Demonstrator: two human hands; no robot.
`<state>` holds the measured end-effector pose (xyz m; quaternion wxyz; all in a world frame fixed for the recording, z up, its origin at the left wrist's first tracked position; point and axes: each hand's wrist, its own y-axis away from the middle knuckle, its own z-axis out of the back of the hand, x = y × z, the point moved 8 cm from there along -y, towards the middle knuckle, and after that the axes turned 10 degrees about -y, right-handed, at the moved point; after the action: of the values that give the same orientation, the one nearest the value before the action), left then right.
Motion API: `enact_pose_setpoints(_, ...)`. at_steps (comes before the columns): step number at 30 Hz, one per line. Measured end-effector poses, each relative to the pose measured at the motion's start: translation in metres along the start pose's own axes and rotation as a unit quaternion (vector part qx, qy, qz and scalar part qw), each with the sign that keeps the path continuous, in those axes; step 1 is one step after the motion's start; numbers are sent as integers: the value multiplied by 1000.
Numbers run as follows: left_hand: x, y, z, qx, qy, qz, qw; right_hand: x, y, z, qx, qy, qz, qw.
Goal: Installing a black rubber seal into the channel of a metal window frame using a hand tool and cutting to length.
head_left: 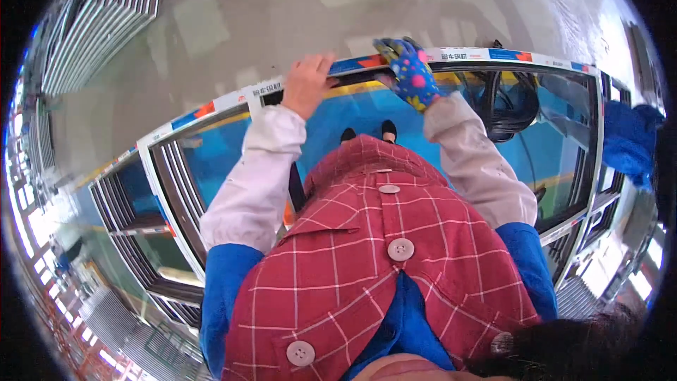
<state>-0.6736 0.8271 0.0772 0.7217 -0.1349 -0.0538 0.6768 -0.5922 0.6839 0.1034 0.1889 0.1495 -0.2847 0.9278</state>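
A long window frame [474, 55], white with blue and orange printed film, lies crosswise in front of me. My left hand [307, 85] is bare and smeared by motion; it is over the frame's far rail, and whether its fingers hold anything is unclear. My right hand [415, 76], in a blue glove with coloured dots, has its fingers wrapped over that rail a little further right. Pale sleeve covers [243, 180] reach both wrists. Right of the gloved hand, a bundle of black rubber strip [506, 109] hangs inside the frame.
Stacks of metal profiles [116, 17] lie at the far left. More framed sections [130, 215] stand at the left, with dark inner rails. A blue cloth [630, 142] hangs at the right end. Blue floor [374, 107] with a yellow stripe shows under the frame, around my shoes.
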Motion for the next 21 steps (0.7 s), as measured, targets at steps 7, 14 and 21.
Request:
enact_pose_setpoints(7, 20, 9, -18, 146, -11, 29, 989, -33, 86, 53, -97, -335, -215, 912)
enact_pose_setpoints(14, 4, -13, -20, 125, -96, -2, 988, -57, 241, 125, -163, 67, -275, 945)
enact_pose_setpoints(21, -4, -42, -54, 127, -132, 69, 981, -62, 201, 123, -277, -186, 119, 935)
